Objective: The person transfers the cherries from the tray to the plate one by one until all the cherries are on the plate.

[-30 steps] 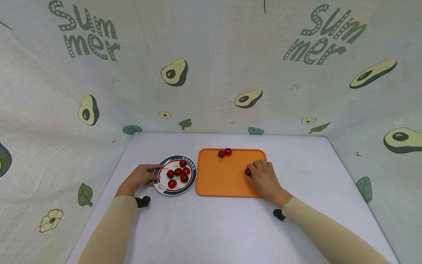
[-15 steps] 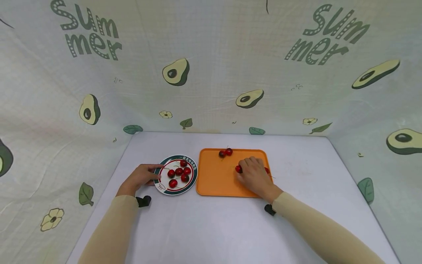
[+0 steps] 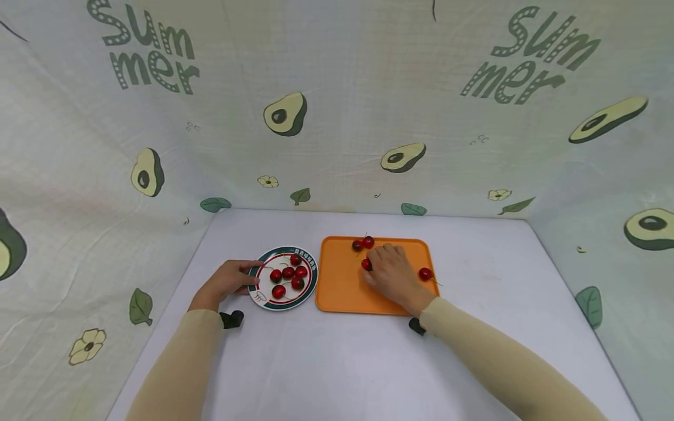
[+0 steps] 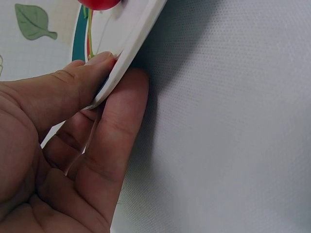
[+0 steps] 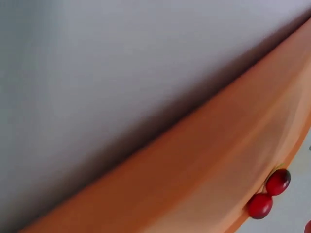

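- Pale backdrop cloth point(image 3: 337, 88), printed with avocados point(image 3: 295, 114), hanging behind the desk point(image 3: 316, 362) and along both sides.
- White desk, spread beneath everything else.
- Orange tray point(image 3: 337, 283), flat near the middle of the desk's back edge.
- Round, green-rimmed plate point(image 3: 307, 295), just beside the tray's left edge, towards the desk's left edge.
- Right hand point(image 3: 392, 275) over the middle of the tray, fingers bent and nearly closed, pinching a cherry at the tips.
- Left hand point(image 3: 223, 283) at the plate's left rim, barely open, thumb on top and fingers beneath, pinching the edge.
- Six loose cherries point(image 3: 288, 272) on the plate, mostly right of its middle.
- Pinched cherry point(image 3: 365, 265), partly hidden by the right hand.
- Cherry pair point(image 3: 368, 242) at the tray's back edge, touching.
- Lone cherry point(image 3: 425, 273) by the tray's right edge, stem reaching over it.
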`<action>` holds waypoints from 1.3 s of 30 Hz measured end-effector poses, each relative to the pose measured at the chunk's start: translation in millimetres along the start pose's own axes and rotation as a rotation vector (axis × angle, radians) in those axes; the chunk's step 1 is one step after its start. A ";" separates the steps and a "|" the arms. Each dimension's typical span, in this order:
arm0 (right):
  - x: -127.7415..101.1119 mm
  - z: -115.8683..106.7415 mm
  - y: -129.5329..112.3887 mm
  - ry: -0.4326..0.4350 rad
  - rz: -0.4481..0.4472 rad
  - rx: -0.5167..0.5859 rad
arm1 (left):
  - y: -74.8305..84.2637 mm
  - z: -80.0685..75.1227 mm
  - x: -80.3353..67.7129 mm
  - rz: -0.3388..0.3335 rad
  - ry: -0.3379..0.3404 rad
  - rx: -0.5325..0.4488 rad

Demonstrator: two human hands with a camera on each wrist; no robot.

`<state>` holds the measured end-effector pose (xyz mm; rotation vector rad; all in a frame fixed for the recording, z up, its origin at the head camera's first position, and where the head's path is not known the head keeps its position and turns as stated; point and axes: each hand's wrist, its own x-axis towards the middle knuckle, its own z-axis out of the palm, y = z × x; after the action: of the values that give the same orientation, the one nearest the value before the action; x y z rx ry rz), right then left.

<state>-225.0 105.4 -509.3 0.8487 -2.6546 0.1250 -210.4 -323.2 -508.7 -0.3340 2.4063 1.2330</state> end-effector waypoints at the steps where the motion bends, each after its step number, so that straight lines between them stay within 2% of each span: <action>1: 2.6 0.6 -1.7 -0.002 -0.004 -0.007 | 0.3 -0.1 0.3 -0.003 -0.001 0.002; 11: 33.9 5.5 -30.5 -0.034 -0.058 0.004 | 0.8 0.9 -0.5 0.004 0.002 -0.008; 23: 66.4 5.4 -70.4 -0.146 -0.090 0.044 | -2.6 1.2 2.1 0.007 0.003 -0.013; 39: 96.9 20.2 -90.8 -0.194 -0.083 0.039 | -0.5 -1.2 2.3 -0.004 -0.009 -0.027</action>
<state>-252.3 -25.5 -495.9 1.0303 -2.7984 0.0778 -212.6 -324.5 -509.5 -0.3408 2.3821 1.2632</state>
